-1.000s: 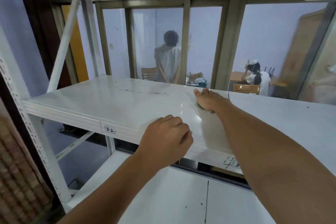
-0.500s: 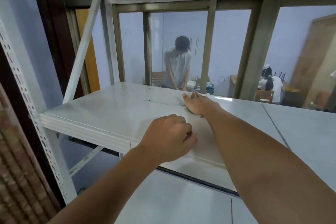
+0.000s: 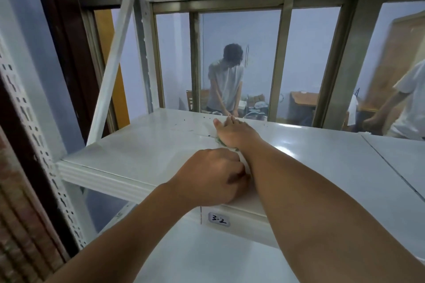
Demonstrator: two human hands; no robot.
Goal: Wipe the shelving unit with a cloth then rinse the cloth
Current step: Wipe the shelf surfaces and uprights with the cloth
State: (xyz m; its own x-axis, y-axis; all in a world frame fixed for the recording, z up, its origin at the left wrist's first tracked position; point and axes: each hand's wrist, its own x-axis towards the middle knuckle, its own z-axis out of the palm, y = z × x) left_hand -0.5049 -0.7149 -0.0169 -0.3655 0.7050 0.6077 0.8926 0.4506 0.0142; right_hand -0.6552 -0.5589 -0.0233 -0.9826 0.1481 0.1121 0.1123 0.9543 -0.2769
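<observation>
Hands: right has pushed the cloth farther back; left stays clenched.

Cloth almost wholly hidden under right hand; only a green edge shows. Left hand fingers curled under, unseen. Person at right blurred, cropped.

Dim, bluish light; glare on shelf; blurred, warped edges.
</observation>
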